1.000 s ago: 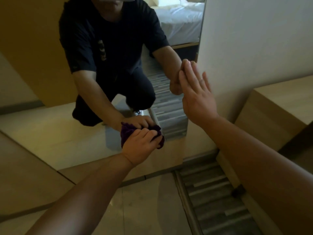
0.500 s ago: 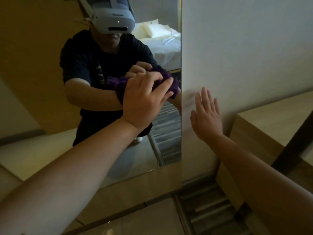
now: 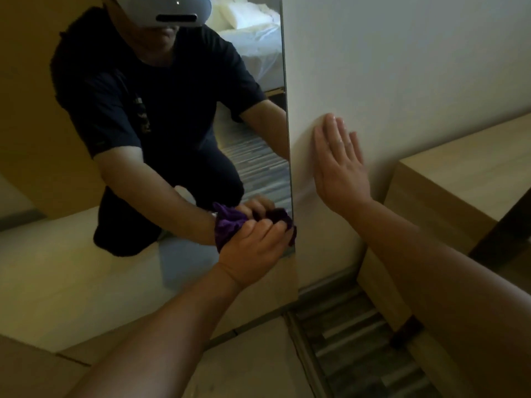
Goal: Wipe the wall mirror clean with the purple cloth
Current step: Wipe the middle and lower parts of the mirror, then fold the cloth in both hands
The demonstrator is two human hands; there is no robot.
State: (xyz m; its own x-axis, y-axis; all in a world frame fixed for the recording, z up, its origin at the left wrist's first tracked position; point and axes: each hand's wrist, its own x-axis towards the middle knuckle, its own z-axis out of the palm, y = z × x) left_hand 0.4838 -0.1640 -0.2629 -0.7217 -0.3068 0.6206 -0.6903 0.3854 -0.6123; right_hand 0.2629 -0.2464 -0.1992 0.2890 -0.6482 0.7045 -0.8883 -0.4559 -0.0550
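Left hand (image 3: 253, 248) grip around purple cloth (image 3: 227, 228)

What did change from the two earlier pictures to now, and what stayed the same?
The left hand with the cloth went from low on the mirror up to chest height, then back down to its lower right corner. The right hand stayed flat on the wall beside the mirror. The cloth was never let go.
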